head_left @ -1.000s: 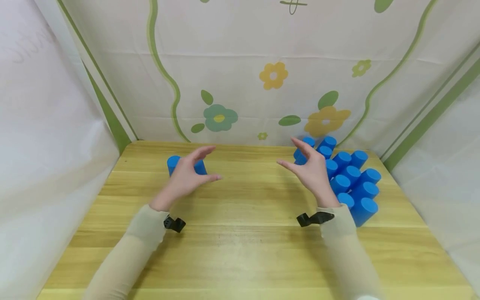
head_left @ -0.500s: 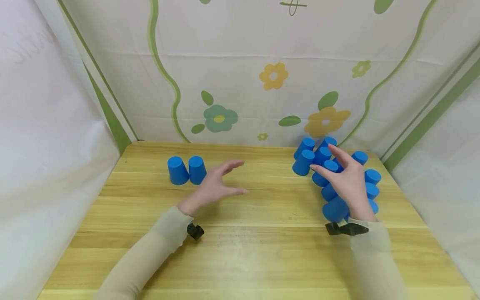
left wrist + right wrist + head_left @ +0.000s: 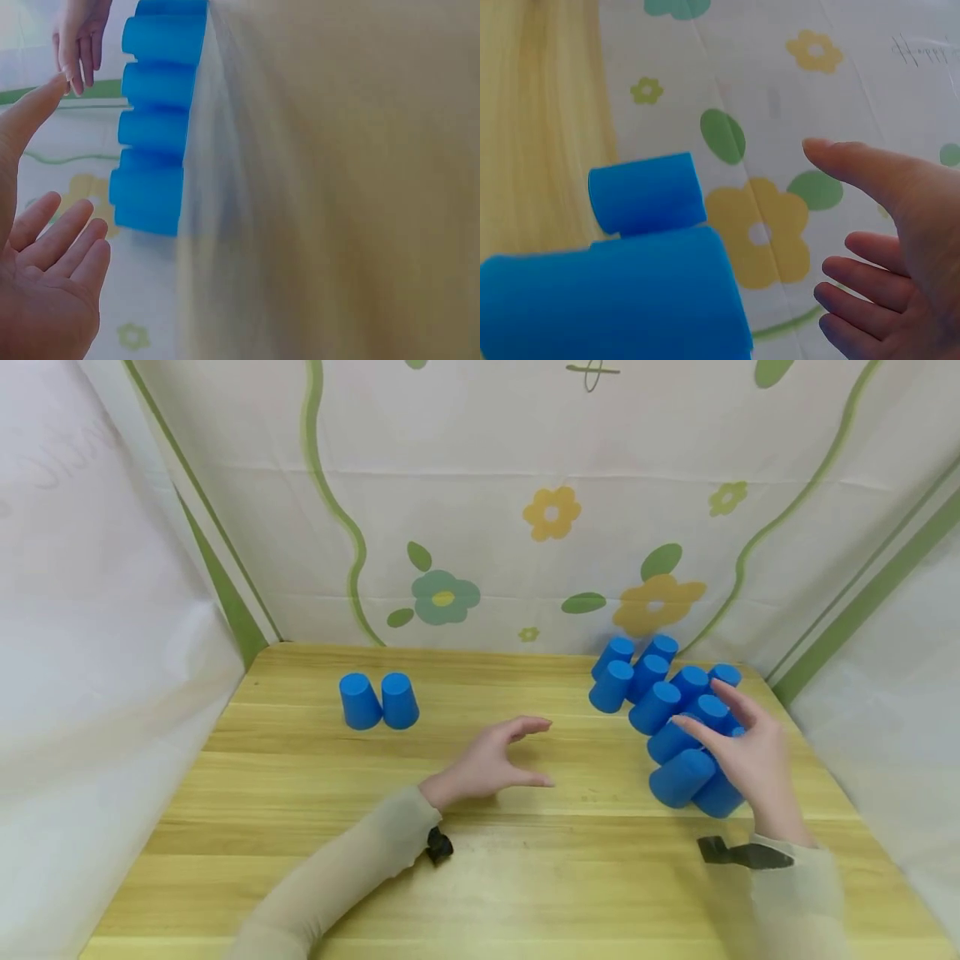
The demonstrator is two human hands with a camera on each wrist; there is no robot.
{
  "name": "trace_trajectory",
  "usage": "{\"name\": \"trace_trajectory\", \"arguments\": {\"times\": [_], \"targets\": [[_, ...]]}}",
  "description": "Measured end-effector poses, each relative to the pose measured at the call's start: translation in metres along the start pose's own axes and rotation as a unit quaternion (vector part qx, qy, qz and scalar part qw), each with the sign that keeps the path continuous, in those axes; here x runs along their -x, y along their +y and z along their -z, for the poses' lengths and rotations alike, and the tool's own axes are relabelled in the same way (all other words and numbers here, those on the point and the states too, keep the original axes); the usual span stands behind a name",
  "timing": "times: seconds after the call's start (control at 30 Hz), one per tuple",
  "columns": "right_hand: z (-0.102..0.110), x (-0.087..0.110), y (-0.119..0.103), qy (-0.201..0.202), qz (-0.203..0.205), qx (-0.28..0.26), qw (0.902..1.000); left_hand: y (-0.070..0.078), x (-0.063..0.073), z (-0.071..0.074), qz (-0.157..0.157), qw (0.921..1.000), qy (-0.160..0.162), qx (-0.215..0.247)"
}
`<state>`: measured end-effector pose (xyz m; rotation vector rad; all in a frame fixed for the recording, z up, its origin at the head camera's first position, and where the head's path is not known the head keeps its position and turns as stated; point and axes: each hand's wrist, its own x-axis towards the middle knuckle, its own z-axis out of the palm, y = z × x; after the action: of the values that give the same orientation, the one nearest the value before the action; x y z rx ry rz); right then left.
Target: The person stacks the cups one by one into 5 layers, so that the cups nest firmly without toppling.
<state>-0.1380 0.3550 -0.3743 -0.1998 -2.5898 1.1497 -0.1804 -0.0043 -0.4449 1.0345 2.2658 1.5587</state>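
Observation:
Two upside-down blue cups stand side by side at the left of the table. My left hand hovers over the middle, thumb and fingers spread apart with nothing between them. On the right, several more upside-down blue cups stand in a close group. My right hand is over the right side of that group, its thumb and fingers parted and holding nothing; it hides some of the cups behind it. In the right wrist view, the right hand's fingers are above the cups, apart from the near cup.
The wooden table ends at the back against a white curtain printed with flowers. Similar cloth hangs at the left and right sides. A small black camera sits on the left wrist, another black one on the right.
My left hand has moved right, away from the two left cups, to the middle of the table. My right hand has moved right and nearer, across the cup group. The cups stay in place.

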Motion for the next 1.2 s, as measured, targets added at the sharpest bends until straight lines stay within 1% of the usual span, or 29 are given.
{"name": "trace_trajectory", "arguments": {"times": [0.2, 0.3, 0.43, 0.53, 0.63, 0.73, 0.8, 0.87, 0.93, 1.0, 1.03, 1.1, 1.2], "targets": [[0.014, 0.014, 0.018, 0.003, -0.024, 0.007, 0.9997, 0.000, -0.014, -0.034, 0.001, 0.9995, -0.008, 0.032], [0.022, 0.022, 0.027, 0.003, -0.049, 0.004, 0.9988, 0.004, -0.024, -0.049, 0.000, 0.9992, -0.018, 0.036], [0.030, 0.031, 0.035, -0.002, -0.080, 0.005, 0.9968, 0.010, -0.037, -0.065, 0.004, 0.9991, -0.022, 0.036], [0.034, 0.037, 0.040, -0.002, -0.086, 0.020, 0.9961, 0.015, -0.049, -0.076, 0.009, 0.9989, -0.026, 0.037], [0.035, 0.042, 0.046, -0.003, -0.082, 0.030, 0.9962, 0.019, -0.059, -0.088, 0.016, 0.9986, -0.029, 0.041], [0.035, 0.045, 0.050, 0.001, -0.079, 0.022, 0.9967, 0.023, -0.068, -0.103, 0.028, 0.9981, -0.025, 0.050], [0.035, 0.048, 0.053, 0.011, -0.085, 0.016, 0.9962, 0.025, -0.073, -0.113, 0.035, 0.9976, -0.022, 0.055], [0.034, 0.050, 0.055, 0.021, -0.100, 0.011, 0.9947, 0.027, -0.078, -0.123, 0.037, 0.9975, -0.021, 0.057], [0.033, 0.052, 0.059, 0.031, -0.116, 0.010, 0.9927, 0.027, -0.084, -0.134, 0.032, 0.9976, -0.017, 0.059], [0.031, 0.053, 0.062, 0.037, -0.130, 0.009, 0.9908, 0.027, -0.090, -0.142, 0.031, 0.9977, -0.007, 0.059], [0.030, 0.053, 0.065, 0.039, -0.135, 0.007, 0.9900, 0.027, -0.092, -0.146, 0.032, 0.9976, 0.002, 0.062], [0.026, 0.054, 0.070, 0.035, -0.144, 0.005, 0.9890, 0.027, -0.093, -0.152, 0.045, 0.9966, 0.015, 0.067], [0.021, 0.057, 0.079, 0.018, -0.146, 0.010, 0.9891, 0.029, -0.092, -0.161, 0.068, 0.9949, 0.024, 0.072]]}}
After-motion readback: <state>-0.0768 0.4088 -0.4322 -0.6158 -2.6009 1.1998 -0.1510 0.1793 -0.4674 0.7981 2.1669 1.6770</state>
